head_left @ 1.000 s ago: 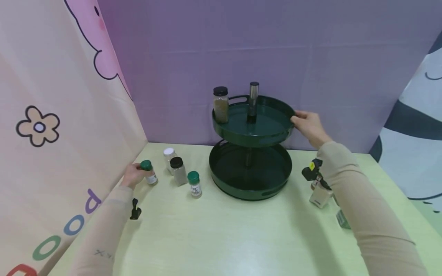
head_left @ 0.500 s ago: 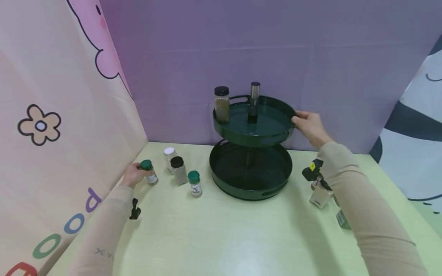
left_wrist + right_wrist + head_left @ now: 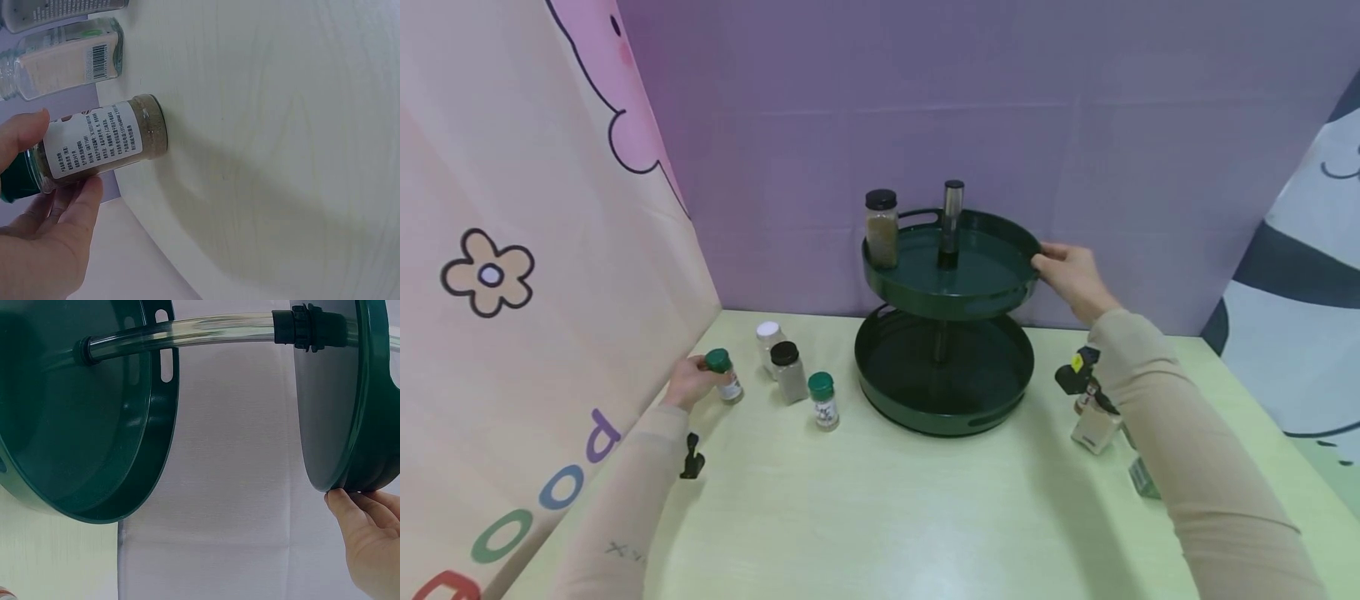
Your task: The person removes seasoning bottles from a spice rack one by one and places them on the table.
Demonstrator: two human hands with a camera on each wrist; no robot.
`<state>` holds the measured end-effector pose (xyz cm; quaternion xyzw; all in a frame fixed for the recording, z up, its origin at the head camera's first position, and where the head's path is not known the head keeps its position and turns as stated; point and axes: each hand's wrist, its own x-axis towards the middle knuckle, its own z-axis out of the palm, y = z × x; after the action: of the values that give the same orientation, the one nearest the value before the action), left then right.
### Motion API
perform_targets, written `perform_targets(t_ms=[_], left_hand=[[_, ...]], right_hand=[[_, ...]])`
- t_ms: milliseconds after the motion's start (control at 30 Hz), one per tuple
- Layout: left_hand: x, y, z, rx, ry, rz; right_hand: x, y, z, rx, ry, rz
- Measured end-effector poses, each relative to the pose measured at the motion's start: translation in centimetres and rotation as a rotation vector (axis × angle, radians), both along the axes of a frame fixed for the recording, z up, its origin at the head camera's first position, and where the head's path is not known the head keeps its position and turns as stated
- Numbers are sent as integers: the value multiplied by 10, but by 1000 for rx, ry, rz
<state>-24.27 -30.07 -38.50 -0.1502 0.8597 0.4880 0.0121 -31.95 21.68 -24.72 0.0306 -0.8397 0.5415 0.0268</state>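
Observation:
My left hand [image 3: 688, 385] grips a spice jar [image 3: 103, 140] with a green cap at the table's left edge. Brown powder and a white printed label show through the jar's clear side; its base is right at the tabletop. My right hand [image 3: 1075, 279] pinches the rim of the upper tray [image 3: 951, 305] of a dark green two-tier rack, thumb and fingers at its right side. Beneath it, the lower tray [image 3: 917, 417] holds nothing visible. A tall black-capped jar [image 3: 882, 237] of brownish seasoning stands on the upper tray's left, beside the central post [image 3: 951, 218].
Between my left hand and the rack stand a white-capped jar [image 3: 767, 335], a black-capped jar [image 3: 790, 382] and another green-capped jar [image 3: 824, 410]. A beige container [image 3: 1096, 430] and a green box [image 3: 1142, 478] are at right, partly behind my sleeve. A purple cloth [image 3: 775, 183] hangs behind.

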Motion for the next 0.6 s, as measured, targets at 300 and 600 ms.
perform_targets(t_ms=[300, 600], left_hand=[[2, 1, 1, -15, -2, -3], [-3, -2, 7, 4, 40, -7]], right_hand=[[0, -1, 0, 1, 14, 1], [1, 0, 0, 4, 14, -3]])
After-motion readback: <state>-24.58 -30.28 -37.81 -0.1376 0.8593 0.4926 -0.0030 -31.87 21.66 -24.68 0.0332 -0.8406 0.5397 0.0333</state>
